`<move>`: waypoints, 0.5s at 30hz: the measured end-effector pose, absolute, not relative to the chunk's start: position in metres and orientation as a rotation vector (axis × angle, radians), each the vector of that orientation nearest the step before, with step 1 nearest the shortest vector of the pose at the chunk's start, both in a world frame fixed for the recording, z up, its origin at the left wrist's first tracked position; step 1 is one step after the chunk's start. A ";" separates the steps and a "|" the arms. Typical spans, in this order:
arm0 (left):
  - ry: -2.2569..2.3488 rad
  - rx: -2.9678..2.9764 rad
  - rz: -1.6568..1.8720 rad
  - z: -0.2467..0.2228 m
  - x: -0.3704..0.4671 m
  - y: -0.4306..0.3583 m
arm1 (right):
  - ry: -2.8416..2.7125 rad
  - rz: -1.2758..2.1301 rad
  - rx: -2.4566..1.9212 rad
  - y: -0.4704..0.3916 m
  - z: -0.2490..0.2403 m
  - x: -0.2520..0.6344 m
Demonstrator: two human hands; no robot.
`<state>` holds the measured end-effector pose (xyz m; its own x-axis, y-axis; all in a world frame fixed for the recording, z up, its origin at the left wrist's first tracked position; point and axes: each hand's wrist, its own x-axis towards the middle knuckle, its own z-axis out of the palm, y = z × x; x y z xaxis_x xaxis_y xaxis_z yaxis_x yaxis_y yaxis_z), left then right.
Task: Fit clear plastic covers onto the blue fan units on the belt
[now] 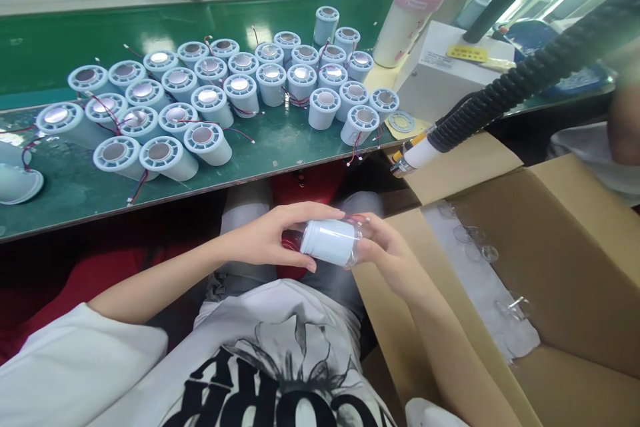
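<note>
Above my lap I hold a light-blue cylindrical battery pack point(331, 242) on its side, between both hands. Clear plastic shows at its right end, and thin red wires come out near the top. My left hand point(280, 237) grips the left end, thumb below and fingers above. My right hand point(387, 253) is closed about the right end, thumb in front; part of its fingers is hidden. Beyond my hands, several similar blue cylinders point(210, 103) stand on the green bench point(280, 163), with round metal discs on top and red and blue leads.
At my right stands an open cardboard box point(565, 260) with clear plastic rings inside. A black corrugated hose point(500, 97) with a white nozzle hangs over it. Behind are a grey metal box point(445, 67) and a pink-lidded bottle point(407, 17). Another person's arm point(625, 120) shows far right.
</note>
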<state>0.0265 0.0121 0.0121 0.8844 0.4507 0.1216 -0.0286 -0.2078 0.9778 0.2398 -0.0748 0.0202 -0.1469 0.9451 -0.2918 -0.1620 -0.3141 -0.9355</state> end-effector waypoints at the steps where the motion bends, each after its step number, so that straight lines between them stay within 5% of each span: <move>1: 0.318 1.742 0.452 0.013 0.027 0.012 | -0.963 1.626 -1.217 -0.075 0.019 0.239; 15: 0.279 1.755 0.470 0.014 0.026 0.012 | -0.677 1.874 -1.238 -0.074 0.013 0.228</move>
